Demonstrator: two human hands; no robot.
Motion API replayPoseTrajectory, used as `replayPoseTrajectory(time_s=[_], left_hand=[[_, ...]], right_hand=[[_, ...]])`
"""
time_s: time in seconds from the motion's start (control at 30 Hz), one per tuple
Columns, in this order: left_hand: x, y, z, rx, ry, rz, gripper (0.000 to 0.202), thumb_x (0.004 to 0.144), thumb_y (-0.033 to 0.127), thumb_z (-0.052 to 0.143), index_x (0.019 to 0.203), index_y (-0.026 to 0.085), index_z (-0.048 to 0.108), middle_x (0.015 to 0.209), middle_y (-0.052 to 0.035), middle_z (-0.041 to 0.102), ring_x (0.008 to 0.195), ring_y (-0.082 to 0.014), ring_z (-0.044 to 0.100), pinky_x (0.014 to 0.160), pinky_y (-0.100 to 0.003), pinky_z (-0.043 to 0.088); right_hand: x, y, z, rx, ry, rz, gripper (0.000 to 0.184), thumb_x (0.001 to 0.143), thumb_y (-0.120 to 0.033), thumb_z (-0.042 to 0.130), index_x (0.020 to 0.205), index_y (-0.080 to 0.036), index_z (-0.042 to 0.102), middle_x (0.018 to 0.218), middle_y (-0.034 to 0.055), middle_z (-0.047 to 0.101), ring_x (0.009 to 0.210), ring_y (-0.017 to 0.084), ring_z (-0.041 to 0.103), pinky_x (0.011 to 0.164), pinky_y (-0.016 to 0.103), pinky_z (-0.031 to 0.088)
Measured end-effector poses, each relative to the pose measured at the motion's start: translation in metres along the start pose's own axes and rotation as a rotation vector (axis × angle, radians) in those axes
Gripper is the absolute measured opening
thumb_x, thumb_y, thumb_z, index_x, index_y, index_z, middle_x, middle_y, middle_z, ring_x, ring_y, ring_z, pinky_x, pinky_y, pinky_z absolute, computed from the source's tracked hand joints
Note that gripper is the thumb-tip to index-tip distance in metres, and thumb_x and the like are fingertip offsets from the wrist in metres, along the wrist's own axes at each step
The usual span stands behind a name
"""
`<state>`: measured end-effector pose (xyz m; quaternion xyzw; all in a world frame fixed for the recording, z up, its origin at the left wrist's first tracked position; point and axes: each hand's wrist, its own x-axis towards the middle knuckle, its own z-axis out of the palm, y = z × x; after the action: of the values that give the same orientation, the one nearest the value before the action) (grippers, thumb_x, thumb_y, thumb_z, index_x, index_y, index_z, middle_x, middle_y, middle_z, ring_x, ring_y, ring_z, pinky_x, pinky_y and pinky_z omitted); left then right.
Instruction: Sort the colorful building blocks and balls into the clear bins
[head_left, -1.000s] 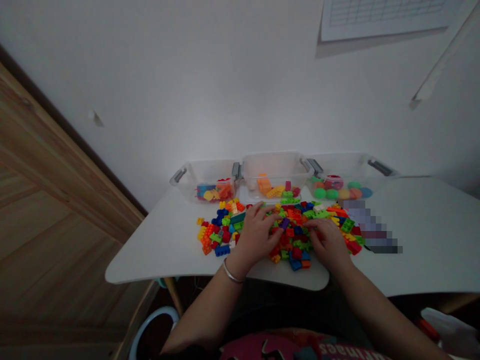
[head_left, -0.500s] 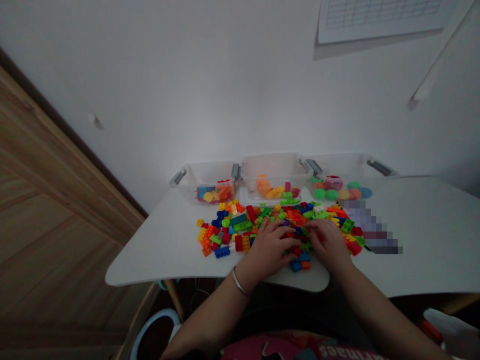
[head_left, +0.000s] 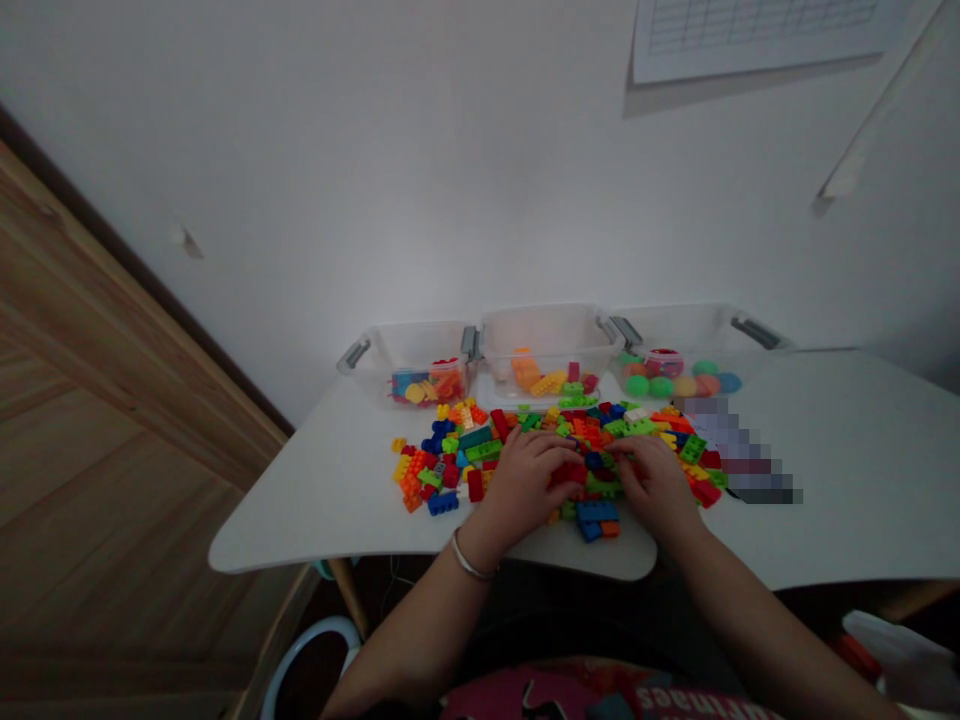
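A spread of colourful toy building bricks (head_left: 484,451) lies on the white table in front of me. My left hand (head_left: 529,480) is over the middle of the pile, thumb and fingers closed around a red building brick (head_left: 574,473). To the right, my right hand (head_left: 656,485) rests at the bricks with index finger and thumb apart; no brick shows between them, and its other fingers are partly hidden. Between the hands lie a dark blue brick (head_left: 595,460) and green ones. Close to the table's front edge, a blue brick (head_left: 598,511) sits beside a small orange brick (head_left: 610,529).
Three clear plastic bins stand along the wall: the left bin (head_left: 367,375) with mixed toy pieces, the middle bin (head_left: 551,325) with several bricks, the right bin (head_left: 690,330) with coloured balls. A pixelated flat object (head_left: 739,455) lies right of the pile on the table (head_left: 840,460).
My left hand has shifted slightly left, and its fingers have drawn together around a red brick. The blue brick near the front edge is more exposed. My right hand has barely moved.
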<state>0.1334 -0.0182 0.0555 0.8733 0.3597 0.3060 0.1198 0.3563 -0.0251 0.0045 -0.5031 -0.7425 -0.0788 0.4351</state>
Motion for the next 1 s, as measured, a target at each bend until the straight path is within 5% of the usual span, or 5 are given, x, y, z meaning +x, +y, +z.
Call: replayPoseTrajectory(time_s=[0.1,0.23,0.57,0.83,1.0], left_hand=[[0.002,-0.002,-0.01,0.03,0.08,-0.132,0.026,0.079,0.025,0.076,0.104,0.024,0.069,0.108,-0.0039,0.071,0.106,-0.0233,0.061,0.1,-0.044,0.042],[0.001,-0.005,-0.014,0.102,0.12,-0.255,0.023,0.079,0.023,0.075,0.101,0.022,0.069,0.101,-0.0055,0.072,0.101,-0.0254,0.062,0.103,-0.05,0.038],[0.002,0.001,-0.001,-0.177,0.17,-0.369,0.039,0.077,0.027,0.075,0.113,0.022,0.06,0.091,-0.0007,0.071,0.097,-0.0237,0.064,0.099,-0.045,0.042],[-0.006,0.004,-0.006,-0.124,0.202,-0.25,0.038,0.084,0.025,0.065,0.12,0.021,0.056,0.107,-0.0061,0.068,0.107,-0.0235,0.06,0.099,-0.044,0.046],[-0.031,0.0,-0.002,0.204,0.251,-0.287,0.038,0.084,0.029,0.066,0.12,0.022,0.059,0.134,-0.0129,0.054,0.129,-0.0322,0.045,0.111,-0.061,0.03]], right_hand=[[-0.001,0.001,0.001,-0.003,-0.009,0.005,0.015,0.087,-0.018,0.048,0.092,-0.022,0.062,0.088,0.0063,0.07,0.086,0.024,0.063,0.078,0.042,0.051],[-0.001,-0.001,0.0,-0.023,-0.011,0.019,0.014,0.087,-0.019,0.05,0.092,-0.022,0.063,0.089,0.0062,0.071,0.086,0.025,0.064,0.079,0.043,0.049],[0.029,-0.034,-0.006,0.112,-0.117,-0.117,0.025,0.086,-0.025,0.06,0.111,-0.023,0.065,0.102,0.0068,0.072,0.094,0.023,0.065,0.084,0.04,0.051],[0.041,-0.045,-0.006,0.131,-0.166,-0.128,0.016,0.084,-0.023,0.061,0.098,-0.024,0.069,0.093,0.0062,0.073,0.09,0.024,0.065,0.083,0.04,0.051],[0.057,-0.029,-0.005,0.105,-0.032,-0.013,0.022,0.085,-0.033,0.06,0.1,-0.02,0.068,0.093,0.0092,0.072,0.088,0.026,0.064,0.08,0.041,0.05]])
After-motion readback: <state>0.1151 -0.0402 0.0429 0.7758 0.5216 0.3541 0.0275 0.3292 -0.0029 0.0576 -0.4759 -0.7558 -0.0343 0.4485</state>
